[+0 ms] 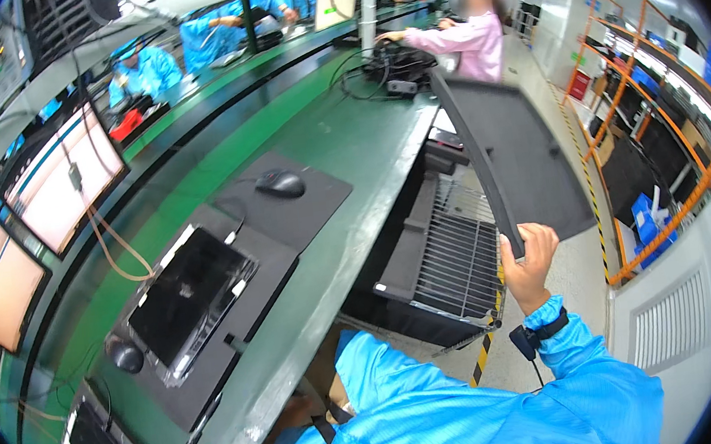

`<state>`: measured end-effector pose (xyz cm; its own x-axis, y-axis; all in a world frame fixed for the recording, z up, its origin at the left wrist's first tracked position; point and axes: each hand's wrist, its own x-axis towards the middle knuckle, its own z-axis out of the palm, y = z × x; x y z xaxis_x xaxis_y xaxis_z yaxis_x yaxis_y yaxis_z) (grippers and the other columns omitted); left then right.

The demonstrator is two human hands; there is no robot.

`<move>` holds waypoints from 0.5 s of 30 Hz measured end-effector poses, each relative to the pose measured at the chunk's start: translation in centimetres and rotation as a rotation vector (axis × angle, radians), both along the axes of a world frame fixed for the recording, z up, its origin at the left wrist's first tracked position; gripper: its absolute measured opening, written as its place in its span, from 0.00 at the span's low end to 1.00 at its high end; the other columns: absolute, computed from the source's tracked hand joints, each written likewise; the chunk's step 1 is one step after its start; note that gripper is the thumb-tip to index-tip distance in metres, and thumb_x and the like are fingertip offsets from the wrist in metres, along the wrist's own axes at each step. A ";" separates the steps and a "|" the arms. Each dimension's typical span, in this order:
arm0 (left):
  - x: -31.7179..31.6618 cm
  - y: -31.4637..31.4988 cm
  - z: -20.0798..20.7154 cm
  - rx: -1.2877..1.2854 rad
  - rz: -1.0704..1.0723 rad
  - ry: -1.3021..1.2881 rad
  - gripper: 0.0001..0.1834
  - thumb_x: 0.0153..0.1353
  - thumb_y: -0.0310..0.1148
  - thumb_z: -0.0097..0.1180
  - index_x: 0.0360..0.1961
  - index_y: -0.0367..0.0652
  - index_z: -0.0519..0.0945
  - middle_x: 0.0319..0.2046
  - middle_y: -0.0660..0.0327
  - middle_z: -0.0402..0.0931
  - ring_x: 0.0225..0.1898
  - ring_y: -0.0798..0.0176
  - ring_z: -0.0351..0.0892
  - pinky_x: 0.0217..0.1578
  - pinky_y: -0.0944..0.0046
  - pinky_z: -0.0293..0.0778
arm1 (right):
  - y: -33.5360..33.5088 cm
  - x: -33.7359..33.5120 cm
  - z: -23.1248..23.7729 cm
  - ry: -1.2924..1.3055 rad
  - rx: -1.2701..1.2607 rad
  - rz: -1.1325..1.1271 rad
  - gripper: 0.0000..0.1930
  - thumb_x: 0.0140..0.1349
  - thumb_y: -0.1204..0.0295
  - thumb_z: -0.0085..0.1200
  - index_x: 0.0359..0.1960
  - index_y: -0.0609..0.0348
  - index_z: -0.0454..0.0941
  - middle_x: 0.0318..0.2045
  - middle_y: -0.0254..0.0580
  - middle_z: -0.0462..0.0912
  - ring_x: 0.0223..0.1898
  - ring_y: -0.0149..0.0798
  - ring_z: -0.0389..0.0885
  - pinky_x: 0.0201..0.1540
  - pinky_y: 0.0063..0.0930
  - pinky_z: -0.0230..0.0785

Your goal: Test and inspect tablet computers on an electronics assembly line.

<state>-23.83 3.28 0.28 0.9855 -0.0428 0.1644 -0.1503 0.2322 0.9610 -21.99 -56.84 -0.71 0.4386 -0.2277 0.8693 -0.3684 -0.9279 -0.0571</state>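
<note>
My right hand (531, 262) grips the near corner of a large, shallow black tray (530, 152) with a raised rim. The thumb is on the rim, and the tray slants beyond the bench's right edge, partly over a black wire-rack cart (454, 251). A black strap with a small device (526, 341) circles my right wrist. Low by the bench edge, a dim brownish patch next to dark straps may be my left hand; its fingers cannot be made out. On the green bench (382, 145), a dark-screened tablet-like panel (190, 296) with white tabs lies on a black mat (264, 297).
A mouse (280, 184) rests on the mat; a second rounded black device (125, 357) sits beside the panel. Lit monitors (65, 179) stand left. Tangled cables (396, 70) lie at the far end, near a person in pink (475, 40). Orange-framed shelving (651, 104) lines the right side.
</note>
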 end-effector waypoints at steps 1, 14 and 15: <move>0.8 -0.9 0.6 -0.045 -0.040 -0.023 0.25 0.81 0.42 0.54 0.64 0.27 0.78 0.52 0.37 0.85 0.52 0.43 0.86 0.56 0.42 0.81 | -1.0 -0.4 -1.1 -0.002 -0.001 -0.067 0.18 0.62 0.72 0.74 0.50 0.60 0.80 0.48 0.47 0.84 0.54 0.53 0.81 0.62 0.53 0.66; 7.5 -8.6 -0.5 0.183 -0.418 0.260 0.14 0.80 0.26 0.58 0.62 0.32 0.83 0.52 0.52 0.89 0.55 0.58 0.87 0.62 0.59 0.79 | 7.0 1.1 -9.4 0.634 0.442 0.380 0.24 0.62 0.54 0.73 0.44 0.64 0.84 0.47 0.54 0.85 0.49 0.58 0.85 0.50 0.56 0.78; 7.9 -9.0 -1.5 0.194 -0.490 0.327 0.16 0.80 0.26 0.59 0.64 0.32 0.83 0.53 0.53 0.89 0.56 0.59 0.87 0.61 0.60 0.79 | 5.7 1.5 -8.8 0.602 0.381 0.515 0.24 0.62 0.52 0.73 0.42 0.64 0.85 0.47 0.54 0.86 0.49 0.58 0.85 0.50 0.56 0.78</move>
<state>-15.98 -5.71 -1.18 0.8416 -0.5022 -0.1990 0.2390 0.0159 0.9709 -20.51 -51.17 -9.50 0.9265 -0.1027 0.3621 0.0235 -0.9444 -0.3279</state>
